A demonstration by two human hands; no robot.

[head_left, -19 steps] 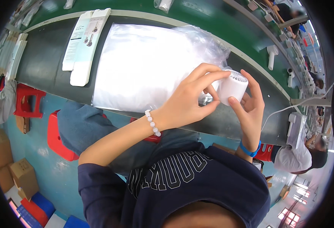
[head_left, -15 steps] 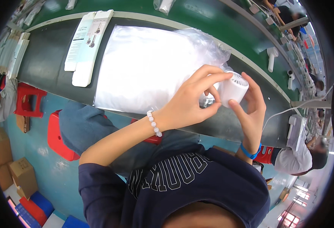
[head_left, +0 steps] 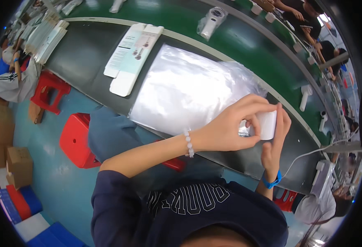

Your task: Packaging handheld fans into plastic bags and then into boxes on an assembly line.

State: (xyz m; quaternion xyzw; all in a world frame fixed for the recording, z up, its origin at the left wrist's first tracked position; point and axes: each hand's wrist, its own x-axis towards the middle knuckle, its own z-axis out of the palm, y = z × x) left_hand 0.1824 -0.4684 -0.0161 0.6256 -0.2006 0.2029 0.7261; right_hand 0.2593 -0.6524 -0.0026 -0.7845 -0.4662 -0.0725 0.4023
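A white handheld fan (head_left: 268, 126) with a rounded, drum-shaped head is up over the dark workbench. My left hand (head_left: 226, 126) pinches it, index finger along its top and thumb at its lower left. My right hand (head_left: 278, 144) has its straight fingers laid against the fan's right end, the thumb standing apart from it. A shiny part (head_left: 244, 129) shows between my left fingers; its kind cannot be made out. Under my left hand's side lies a stack of clear plastic bags (head_left: 181, 86). Left of the bags are flat printed cartons (head_left: 133, 57).
Beyond the bench runs a green conveyor belt (head_left: 247, 37) carrying a bagged white fan (head_left: 212, 22) and another fan (head_left: 305, 98). A white cable (head_left: 302, 156) crosses at right. More folded cartons (head_left: 47, 39) lie far left. Red stools (head_left: 77, 140) and brown boxes (head_left: 19, 166) stand below.
The fan has turned, so its slatted grille no longer faces me. My right thumb has come off it. The view has shifted, and a bagged fan shows farther along the belt.
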